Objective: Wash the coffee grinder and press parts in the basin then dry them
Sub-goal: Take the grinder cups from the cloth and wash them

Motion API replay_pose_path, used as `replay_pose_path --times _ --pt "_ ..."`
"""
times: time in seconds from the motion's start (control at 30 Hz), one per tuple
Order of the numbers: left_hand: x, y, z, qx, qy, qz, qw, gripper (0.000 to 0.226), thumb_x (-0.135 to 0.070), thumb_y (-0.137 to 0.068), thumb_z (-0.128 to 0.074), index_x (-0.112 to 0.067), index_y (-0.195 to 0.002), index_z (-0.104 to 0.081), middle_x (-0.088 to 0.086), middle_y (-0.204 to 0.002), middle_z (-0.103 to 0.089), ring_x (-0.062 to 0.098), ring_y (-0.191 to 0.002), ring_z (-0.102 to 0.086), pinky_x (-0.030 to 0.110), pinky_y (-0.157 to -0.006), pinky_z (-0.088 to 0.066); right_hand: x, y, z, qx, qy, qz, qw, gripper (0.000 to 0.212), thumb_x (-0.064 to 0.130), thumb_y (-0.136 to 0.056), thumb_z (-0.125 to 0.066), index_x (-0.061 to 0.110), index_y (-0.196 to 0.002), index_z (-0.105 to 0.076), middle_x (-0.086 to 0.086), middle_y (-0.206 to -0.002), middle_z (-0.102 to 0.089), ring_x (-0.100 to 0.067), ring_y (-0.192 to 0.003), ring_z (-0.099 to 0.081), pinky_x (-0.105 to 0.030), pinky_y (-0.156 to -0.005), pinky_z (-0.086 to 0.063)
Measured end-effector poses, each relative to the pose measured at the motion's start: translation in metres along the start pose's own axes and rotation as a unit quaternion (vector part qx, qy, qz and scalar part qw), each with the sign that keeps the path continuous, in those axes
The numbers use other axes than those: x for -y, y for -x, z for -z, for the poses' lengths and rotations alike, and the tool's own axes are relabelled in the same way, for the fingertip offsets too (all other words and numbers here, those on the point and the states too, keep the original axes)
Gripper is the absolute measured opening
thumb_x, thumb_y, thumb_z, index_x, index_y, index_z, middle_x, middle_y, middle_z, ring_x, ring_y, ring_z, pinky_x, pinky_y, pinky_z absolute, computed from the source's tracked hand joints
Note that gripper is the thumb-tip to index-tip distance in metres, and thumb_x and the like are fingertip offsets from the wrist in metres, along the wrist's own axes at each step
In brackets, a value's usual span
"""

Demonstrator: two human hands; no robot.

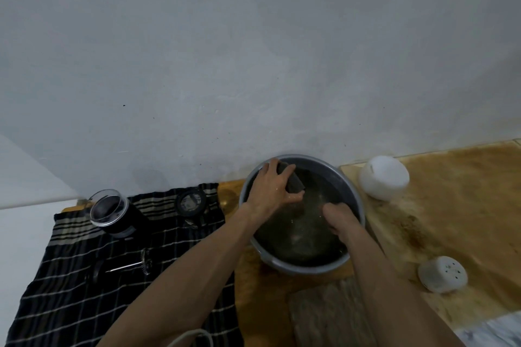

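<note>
A grey basin (353, 191) of dark water stands against the wall. My left hand (275, 187) grips a dark cylindrical grinder part (294, 184) above the water at the basin's far left side. My right hand (339, 218) is dipped into the water with curled fingers; whatever it may hold is hidden. On the dark striped cloth (84, 290) to the left lie a glass press beaker (112, 213), a round black lid (191, 201) and a metal plunger rod with its filter disc (138, 262).
Two white plastic containers (384, 176) (442, 273) sit on the brown floor right of the basin. A grey mat (329, 315) lies in front of it. The wall runs close behind. A white cable (194, 335) shows at the bottom edge.
</note>
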State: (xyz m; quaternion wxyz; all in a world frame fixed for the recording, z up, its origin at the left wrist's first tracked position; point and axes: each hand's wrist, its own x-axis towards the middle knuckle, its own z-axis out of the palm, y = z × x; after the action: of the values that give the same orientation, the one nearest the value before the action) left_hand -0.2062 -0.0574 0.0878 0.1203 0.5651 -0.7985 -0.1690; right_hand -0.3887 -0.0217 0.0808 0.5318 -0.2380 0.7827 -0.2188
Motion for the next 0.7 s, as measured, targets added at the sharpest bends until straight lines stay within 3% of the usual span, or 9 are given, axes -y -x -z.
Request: replay_pose_path --times 0.07,0.13,0.2,0.27,0.4,0.5,0.57,0.63,0.7 --pt "0.001 0.002 0.002 -0.042 -0.074 -0.034 0.996 0.08 -0.058 -0.092 -0.065 -0.018 -0.156 -0.039 0.019 -0.156 -0.033 0.038 -0.139 -0.04 0.05 -0.115 -0.042 -0.003 -0.001 0.002 -0.004 -0.009 0.004 1.0 0.015 0.02 -0.097 -0.053 0.009 -0.106 -0.057 -0.012 -0.103 -0.062 -0.029 -0.098 -0.059 -0.049 -0.106 -0.047" --pt "0.003 0.004 0.003 -0.092 -0.117 -0.071 0.986 0.081 -0.055 -0.088 -0.073 -0.012 -0.151 -0.048 0.025 -0.151 -0.042 0.044 -0.133 -0.047 0.054 -0.109 -0.048 -0.005 -0.002 0.003 -0.002 -0.02 0.012 1.0 0.014 0.018 -0.097 -0.053 0.007 -0.106 -0.057 -0.012 -0.098 -0.061 -0.029 -0.095 -0.058 -0.044 -0.104 -0.047" --pt "0.007 0.004 0.0 -0.121 -0.133 -0.092 0.979 0.083 -0.05 -0.079 -0.084 -0.009 -0.145 -0.055 0.029 -0.145 -0.049 0.048 -0.128 -0.053 0.056 -0.104 -0.052 -0.005 0.002 0.002 0.001 -0.035 -0.001 0.999 0.012 0.017 -0.098 -0.051 0.008 -0.105 -0.055 -0.012 -0.096 -0.06 -0.028 -0.09 -0.055 -0.041 -0.099 -0.045" --pt "0.007 0.006 -0.002 -0.131 -0.118 -0.088 0.98 0.083 -0.046 -0.079 -0.085 -0.012 -0.147 -0.053 0.03 -0.148 -0.044 0.049 -0.131 -0.05 0.057 -0.106 -0.05 -0.008 0.002 0.002 0.002 -0.067 -0.017 0.998 0.014 0.018 -0.099 -0.051 0.007 -0.105 -0.058 -0.014 -0.098 -0.062 -0.028 -0.087 -0.056 -0.041 -0.094 -0.044" --pt "0.004 0.016 -0.012 -0.041 -0.008 0.057 0.998 0.074 -0.046 -0.096 -0.064 -0.025 -0.159 -0.03 0.021 -0.158 -0.019 0.04 -0.142 -0.034 0.047 -0.114 -0.042 -0.007 0.004 0.0 0.07 -0.186 -0.049 0.979 0.026 0.017 -0.102 -0.051 -0.001 -0.114 -0.064 -0.023 -0.112 -0.07 -0.034 -0.1 -0.067 -0.043 -0.085 -0.056" --pt "0.002 0.015 -0.025 -0.013 0.115 0.156 0.981 0.07 -0.036 -0.095 -0.065 -0.025 -0.157 -0.034 0.02 -0.157 -0.018 0.044 -0.139 -0.039 0.049 -0.111 -0.043 0.017 0.022 0.001 0.145 -0.187 0.036 0.971 0.03 0.018 -0.105 -0.05 -0.004 -0.111 -0.068 -0.023 -0.108 -0.074 -0.034 -0.102 -0.072 -0.043 -0.091 -0.059" --pt "-0.001 0.012 -0.029 0.012 0.238 0.247 0.939 0.061 -0.031 -0.096 -0.065 -0.024 -0.152 -0.041 0.017 -0.15 -0.033 0.039 -0.128 -0.051 0.048 -0.109 -0.046 0.04 0.039 -0.001 0.203 -0.13 0.108 0.964 0.03 0.021 -0.106 -0.05 -0.001 -0.115 -0.069 -0.018 -0.11 -0.076 -0.029 -0.104 -0.074 -0.042 -0.094 -0.058" --pt "-0.007 0.009 -0.026 0.052 0.432 0.332 0.837 0.047 -0.024 -0.101 -0.061 -0.022 -0.146 -0.048 0.008 -0.125 -0.058 0.028 -0.106 -0.064 0.046 -0.098 -0.057 0.056 0.05 -0.006 0.217 -0.055 0.154 0.962 0.028 0.024 -0.105 -0.052 0.007 -0.122 -0.068 -0.009 -0.116 -0.074 -0.024 -0.106 -0.073 -0.041 -0.093 -0.06" --pt "-0.011 0.005 -0.022 0.083 0.531 0.383 0.751 0.033 -0.016 -0.107 -0.049 -0.022 -0.139 -0.051 0.009 -0.114 -0.065 0.027 -0.094 -0.069 0.042 -0.072 -0.065 0.062 0.051 -0.006 0.17 0.001 0.178 0.969 0.027 0.026 -0.104 -0.053 0.015 -0.126 -0.065 -0.001 -0.119 -0.071 -0.018 -0.106 -0.07 -0.039 -0.092 -0.06"
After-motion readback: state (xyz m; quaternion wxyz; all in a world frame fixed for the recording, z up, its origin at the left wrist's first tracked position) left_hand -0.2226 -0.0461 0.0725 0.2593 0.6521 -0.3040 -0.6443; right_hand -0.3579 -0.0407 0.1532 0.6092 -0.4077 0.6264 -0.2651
